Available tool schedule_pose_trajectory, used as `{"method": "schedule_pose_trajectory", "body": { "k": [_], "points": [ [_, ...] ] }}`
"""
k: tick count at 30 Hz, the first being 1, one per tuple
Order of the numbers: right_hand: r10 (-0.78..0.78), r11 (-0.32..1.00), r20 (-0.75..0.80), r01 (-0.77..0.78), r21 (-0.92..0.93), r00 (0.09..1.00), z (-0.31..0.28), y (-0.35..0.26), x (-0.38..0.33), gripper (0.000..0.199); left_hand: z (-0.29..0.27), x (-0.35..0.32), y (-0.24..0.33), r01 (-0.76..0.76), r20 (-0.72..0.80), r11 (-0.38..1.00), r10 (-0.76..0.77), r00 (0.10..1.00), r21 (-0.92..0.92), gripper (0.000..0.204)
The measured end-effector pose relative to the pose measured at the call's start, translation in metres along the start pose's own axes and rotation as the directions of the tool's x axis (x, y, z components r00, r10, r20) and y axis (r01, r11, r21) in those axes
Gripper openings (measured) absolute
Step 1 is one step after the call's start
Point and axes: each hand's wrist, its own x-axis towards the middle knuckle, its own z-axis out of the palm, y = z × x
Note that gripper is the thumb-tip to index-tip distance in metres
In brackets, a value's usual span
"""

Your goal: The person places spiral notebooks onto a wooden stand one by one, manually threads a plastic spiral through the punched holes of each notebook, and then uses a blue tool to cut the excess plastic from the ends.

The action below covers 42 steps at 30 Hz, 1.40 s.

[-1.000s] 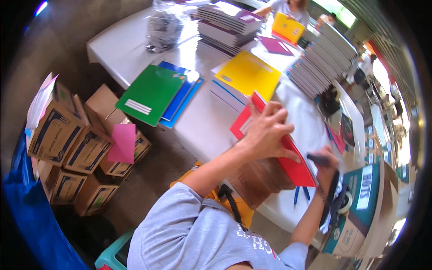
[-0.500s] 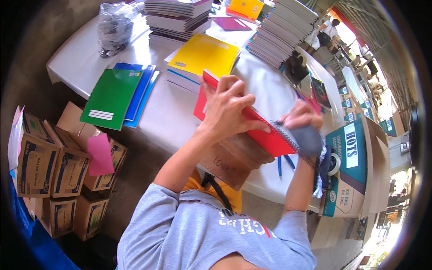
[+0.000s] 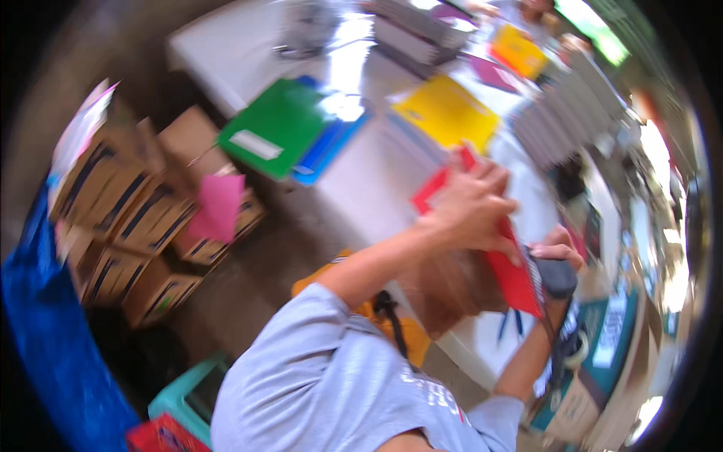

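The picture is blurred by motion. My left hand (image 3: 471,207) lies over the top of a red notebook (image 3: 516,275), with the fingers curled around its edge. The notebook is tilted over a brown cardboard piece (image 3: 452,282) at the near edge of the white table (image 3: 369,177). My right hand (image 3: 559,245) is closed on a dark rounded object (image 3: 559,277) at the notebook's right edge; what that object is I cannot tell.
Green (image 3: 275,128), blue (image 3: 327,147) and yellow folders (image 3: 448,113) lie on the table, with grey notebook stacks (image 3: 553,128) beyond. Cardboard boxes (image 3: 143,215) and a pink sheet (image 3: 218,207) stand on the floor at left. A teal stool (image 3: 188,392) is below.
My right hand with the dark object came up against the red notebook's right edge. My left hand stayed on the notebook. The view swung and blurred.
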Motion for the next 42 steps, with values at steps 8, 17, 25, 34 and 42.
{"method": "schedule_pose_trajectory", "body": {
  "k": [8,17,25,34,42],
  "points": [
    [0.413,0.886,-0.104,-0.426,-0.184,0.905,0.002,0.001,0.001,0.014,0.007,0.005,0.005,-0.029,-0.059,0.995,0.023,0.998,-0.098,0.058],
    [0.078,0.925,-0.176,-0.137,-0.353,0.981,-0.005,0.015,0.005,0.014,0.01,0.009,-0.002,-0.03,-0.103,0.995,0.02,0.995,-0.091,0.063],
    [0.125,0.99,-0.164,-0.133,-0.037,0.979,0.0,0.018,0.018,0.013,0.006,0.015,-0.02,0.017,-0.033,0.989,-0.022,0.999,-0.147,0.063],
    [0.174,0.98,0.04,-0.168,-0.108,0.984,0.011,0.007,0.038,0.021,0.017,0.016,-0.032,-0.047,-0.14,0.99,0.028,0.99,-0.137,0.06],
    [0.354,0.933,0.041,-0.35,-0.088,0.934,0.01,0.041,0.049,0.02,0.018,0.019,-0.046,0.135,-0.06,0.846,-0.192,0.979,-0.516,0.064]
  ]
}}
